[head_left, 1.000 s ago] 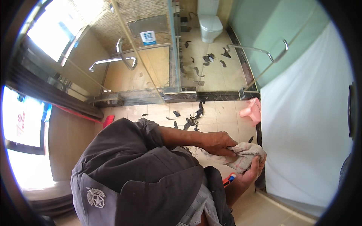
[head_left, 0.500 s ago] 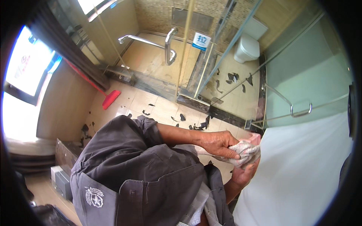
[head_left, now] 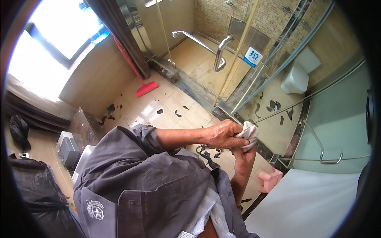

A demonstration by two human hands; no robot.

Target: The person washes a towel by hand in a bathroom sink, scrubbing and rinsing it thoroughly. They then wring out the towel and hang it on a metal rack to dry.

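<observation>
A whitish cloth is bunched between my two hands, near the middle of the view. My left hand reaches across from the left, its thumb and fingers closed on the cloth. From below comes my right hand, up against the left one with its fingers closed around the cloth's lower side. Part of the right fingers is hidden behind the cloth and the left thumb. Beneath the hands, dark torn scraps lie on the tiled floor.
A pink plastic stool stands beside a white surface at lower right. Glass doors with a metal handle enclose a shower and a toilet. A red broom leans at the far left; black plastic bags lie left.
My view has swung, so the room sits further right. The cloth is bunched smaller between my hands, and the pink stool behind them has come into plain sight.
</observation>
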